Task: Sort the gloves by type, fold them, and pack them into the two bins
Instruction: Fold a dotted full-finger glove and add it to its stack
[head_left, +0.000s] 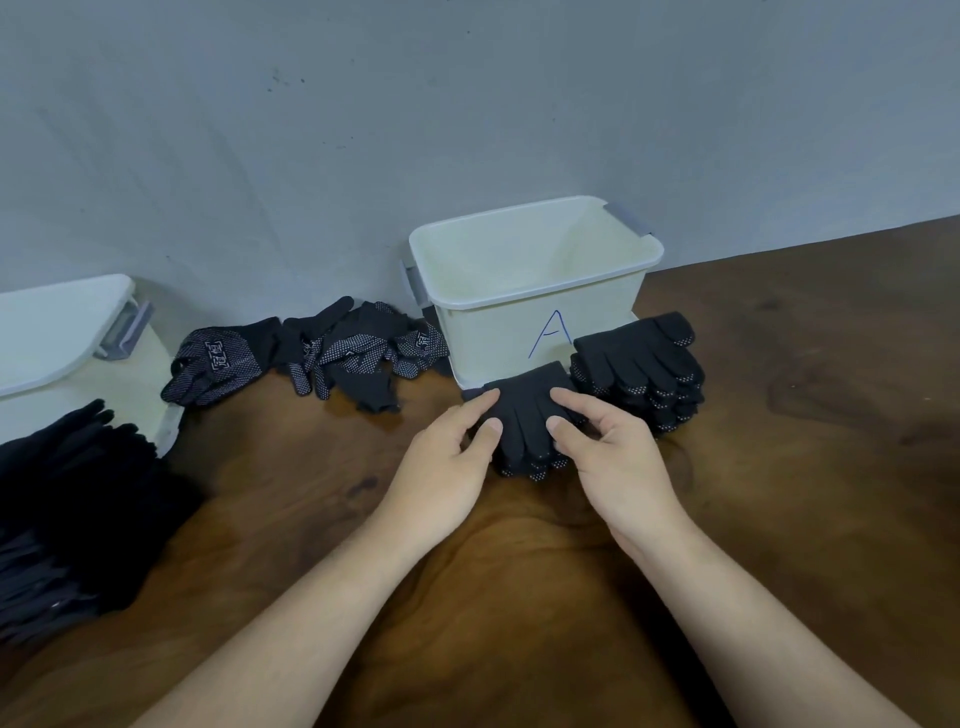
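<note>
A small stack of black dotted gloves (524, 415) lies on the wooden table right in front of the cream bin marked "A" (540, 322), fingers pointing toward me. My left hand (447, 462) pinches its left edge between thumb and forefinger. My right hand (608, 447) pinches its right edge the same way. A second stack of dotted gloves (641, 369) sits just right of it, against the bin. The bin marked "A" looks bare inside. A second cream bin (67, 332) stands at the far left, cut off by the frame.
A loose heap of black gloves with white dots (332, 353) lies against the grey wall between the bins. A dark pile of plain black gloves (67, 509) covers the table's left edge. Bare wood stretches to the right and toward me.
</note>
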